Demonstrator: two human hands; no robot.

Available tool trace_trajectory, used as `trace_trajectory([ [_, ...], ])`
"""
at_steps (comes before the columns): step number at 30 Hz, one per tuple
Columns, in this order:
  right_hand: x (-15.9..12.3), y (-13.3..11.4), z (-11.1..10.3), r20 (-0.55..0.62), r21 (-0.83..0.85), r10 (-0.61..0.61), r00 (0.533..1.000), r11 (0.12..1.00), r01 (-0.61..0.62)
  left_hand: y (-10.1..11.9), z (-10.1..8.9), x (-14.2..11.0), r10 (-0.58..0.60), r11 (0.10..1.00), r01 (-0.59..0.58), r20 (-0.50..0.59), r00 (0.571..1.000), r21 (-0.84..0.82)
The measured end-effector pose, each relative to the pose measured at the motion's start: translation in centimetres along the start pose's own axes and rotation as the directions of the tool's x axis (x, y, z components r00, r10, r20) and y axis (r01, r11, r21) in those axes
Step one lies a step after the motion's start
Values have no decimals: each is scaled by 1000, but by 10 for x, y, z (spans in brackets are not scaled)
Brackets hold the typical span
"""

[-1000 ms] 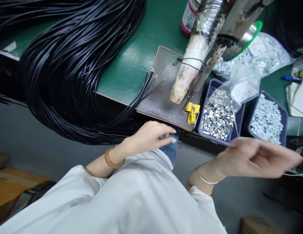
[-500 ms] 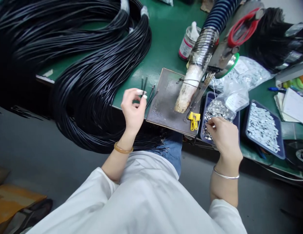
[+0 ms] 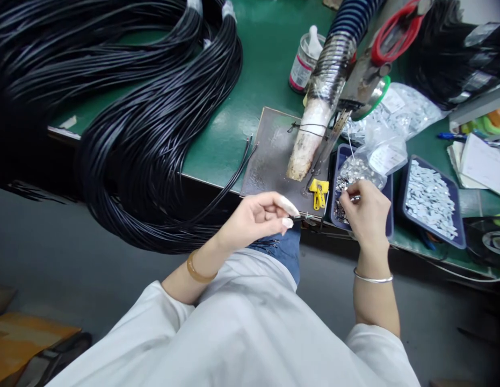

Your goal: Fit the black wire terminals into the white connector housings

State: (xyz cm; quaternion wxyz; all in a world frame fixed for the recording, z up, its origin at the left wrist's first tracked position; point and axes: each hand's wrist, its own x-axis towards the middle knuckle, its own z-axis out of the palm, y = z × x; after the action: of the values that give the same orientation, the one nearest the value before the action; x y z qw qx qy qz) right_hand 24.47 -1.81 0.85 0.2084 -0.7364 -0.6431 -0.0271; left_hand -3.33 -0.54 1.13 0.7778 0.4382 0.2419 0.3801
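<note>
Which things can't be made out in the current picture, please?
All in the head view:
Whether the right hand grips anything: its own fingers hide it.
How many wires the left hand pinches: too small, partly behind fingers.
The rest of the metal pieces: covered by bag and right hand.
The jar: label print too small.
The hose: cut off by the top edge.

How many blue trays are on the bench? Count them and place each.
2. One, a tray of shiny metal pieces, lies under the right hand; the other, a tray of pale pieces, is to its right. Others may be hidden.
</note>
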Motion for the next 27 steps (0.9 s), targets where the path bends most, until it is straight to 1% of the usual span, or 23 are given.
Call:
trace_trajectory([
  [1, -3, 0, -1, -53, 43, 13, 998, 999, -11, -3, 4, -1, -106, 990, 109, 39, 994, -86],
  [2, -6, 0, -2, -95, 81, 27, 995, 997, -19, -7, 8, -1, -188, 967, 192, 43, 981, -169],
  [3, -9, -1, -3, -123, 116, 41, 992, 993, -26, -13, 11, 0, -249, 938, 248, 27, 968, -244],
  [5, -17, -6, -8, -153, 187, 81, 985, 981, -51, -23, 14, 2, -331, 889, 306, -16, 943, -340],
  [7, -25, -15, -13, -172, 311, 149, 974, 946, -90, -30, 17, 6, -356, 878, 310, -62, 933, -365],
  [8, -30, -21, -15, -175, 404, 185, 967, 909, -101, -32, 18, 8, -346, 885, 292, -92, 934, -362],
  [9, -34, -29, -16, -170, 514, 212, 962, 852, -97, -33, 18, 10, -325, 899, 267, -122, 938, -346],
  [11, -42, -46, -16, -138, 693, 215, 967, 718, -61, -33, 20, 15, -261, 937, 205, -181, 948, -282],
  [12, -46, -56, -14, -138, 735, 204, 969, 677, -38, -31, 21, 17, -218, 957, 167, -209, 954, -236],
  [13, -49, -64, -11, -148, 749, 203, 968, 662, -24, -30, 23, 19, -167, 975, 126, -229, 959, -184],
  [15, -52, -78, -3, -219, 724, 193, 956, 690, 27, -27, 26, 23, -72, 995, 52, -249, 966, -84],
  [16, -52, -82, 1, -232, 712, 182, 956, 702, 39, -26, 28, 24, -35, 999, 25, -251, 967, -43],
  [18, -51, -86, 9, -197, 728, 149, 969, 684, 43, -25, 31, 25, 13, 1000, -9, -244, 970, 15],
  [20, -49, -85, 15, -121, 781, 111, 986, 624, 26, -26, 33, 25, 50, 998, -39, -246, 968, 49],
  [22, -48, -82, 18, -81, 811, 92, 993, 585, 12, -30, 34, 24, 88, 994, -69, -258, 962, 82],
  [27, -49, -76, 18, -51, 809, 98, 994, 588, -17, -36, 32, 24, 161, 970, -105, -258, 953, 217],
])
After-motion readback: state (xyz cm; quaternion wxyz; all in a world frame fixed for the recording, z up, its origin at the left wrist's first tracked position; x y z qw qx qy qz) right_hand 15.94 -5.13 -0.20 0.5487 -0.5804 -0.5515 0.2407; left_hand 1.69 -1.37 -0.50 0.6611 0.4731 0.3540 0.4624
